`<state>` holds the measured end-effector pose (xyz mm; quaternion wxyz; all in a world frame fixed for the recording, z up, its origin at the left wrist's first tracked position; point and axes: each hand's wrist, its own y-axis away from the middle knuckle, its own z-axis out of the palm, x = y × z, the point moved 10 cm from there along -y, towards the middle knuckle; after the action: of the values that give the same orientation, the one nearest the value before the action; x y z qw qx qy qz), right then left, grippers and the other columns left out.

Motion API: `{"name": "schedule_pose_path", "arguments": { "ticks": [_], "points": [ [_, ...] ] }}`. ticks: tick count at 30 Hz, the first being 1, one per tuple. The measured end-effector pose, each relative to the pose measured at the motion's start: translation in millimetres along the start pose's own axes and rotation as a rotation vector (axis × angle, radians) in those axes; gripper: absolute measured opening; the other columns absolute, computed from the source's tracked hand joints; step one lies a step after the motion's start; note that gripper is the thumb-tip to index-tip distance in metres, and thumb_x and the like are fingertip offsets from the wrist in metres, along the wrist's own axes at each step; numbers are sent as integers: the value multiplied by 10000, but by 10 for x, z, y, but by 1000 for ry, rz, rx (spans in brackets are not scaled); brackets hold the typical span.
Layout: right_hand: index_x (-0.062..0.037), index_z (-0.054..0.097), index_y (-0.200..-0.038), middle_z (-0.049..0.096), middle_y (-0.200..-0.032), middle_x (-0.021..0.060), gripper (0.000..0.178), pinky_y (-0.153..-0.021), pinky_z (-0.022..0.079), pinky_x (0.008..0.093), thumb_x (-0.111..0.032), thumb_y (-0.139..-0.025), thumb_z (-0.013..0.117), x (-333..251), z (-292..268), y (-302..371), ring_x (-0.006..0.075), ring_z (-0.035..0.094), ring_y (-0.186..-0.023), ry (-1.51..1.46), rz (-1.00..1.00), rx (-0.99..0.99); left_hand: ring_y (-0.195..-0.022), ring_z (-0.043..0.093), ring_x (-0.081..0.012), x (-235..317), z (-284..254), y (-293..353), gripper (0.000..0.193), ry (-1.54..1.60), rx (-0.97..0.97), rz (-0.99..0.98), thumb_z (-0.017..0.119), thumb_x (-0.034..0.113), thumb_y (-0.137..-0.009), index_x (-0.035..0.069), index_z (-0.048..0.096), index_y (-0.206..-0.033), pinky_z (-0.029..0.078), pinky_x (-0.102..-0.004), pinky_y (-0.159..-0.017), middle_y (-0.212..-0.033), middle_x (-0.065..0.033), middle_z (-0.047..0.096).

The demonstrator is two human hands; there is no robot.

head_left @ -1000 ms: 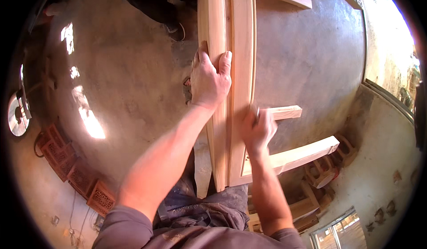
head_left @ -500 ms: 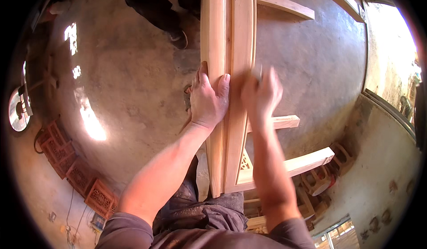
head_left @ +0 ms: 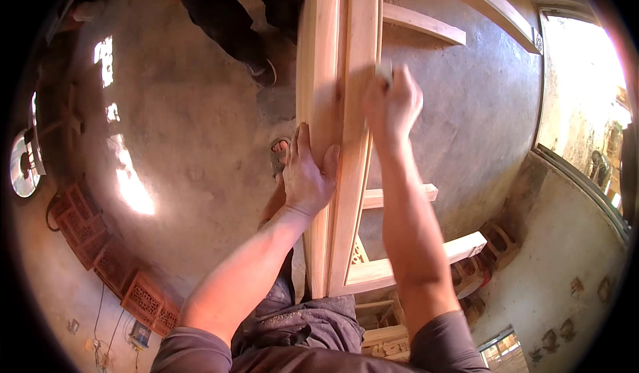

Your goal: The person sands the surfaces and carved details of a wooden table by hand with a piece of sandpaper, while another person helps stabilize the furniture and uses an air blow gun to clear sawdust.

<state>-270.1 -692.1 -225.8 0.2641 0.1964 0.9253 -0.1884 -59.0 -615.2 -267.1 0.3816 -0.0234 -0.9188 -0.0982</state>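
While left hand [head_left: 307, 176] grips the upright wood frame [head_left: 339, 106] w/ fingers wrapped on its edge, right hand [head_left: 391, 101], higher up, is closed on a small sanding pad [head_left: 384, 72] vs. the frame. Beyond: another person's shoe [head_left: 263, 72] on concrete floor [head_left: 180, 126].

No packages, labels, signs or screens show, as far as the warped rim allows.

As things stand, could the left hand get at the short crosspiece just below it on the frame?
Probably yes. The left hand grips the wooden frame's upright just above the short crosspiece, but the right forearm crosses over it, so it partly blocks the way.
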Motion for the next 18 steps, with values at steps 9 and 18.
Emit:
{"name": "schedule_pose_path", "arguments": {
  "ticks": [9, 18],
  "points": [
    [-47, 556, -809, 551, -705, 159, 118, -512, 474, 425, 36, -839, 635, 53, -360, 1380, 380, 591, -595, -155, 113, -86, -1263, 532, -520, -139, -9, -24, 711, 38, -44, -73, 633, 343, -983, -142, 387, -1441, 470, -528, -1056, -1391, -378, 501],
    [-37, 543, -839, 587, -753, 192, 88, -585, 488, 485, -16, -850, 628, 86, -20, 499, 432, 591, -660, -95, 69, -111, -1299, 513, -513, -118, 17, -4, 730, -3, -116, -124, 626, 360, -977, -120, 374, -1466, 456, -545, -1070, -1434, -358, 495]
  ]
}}
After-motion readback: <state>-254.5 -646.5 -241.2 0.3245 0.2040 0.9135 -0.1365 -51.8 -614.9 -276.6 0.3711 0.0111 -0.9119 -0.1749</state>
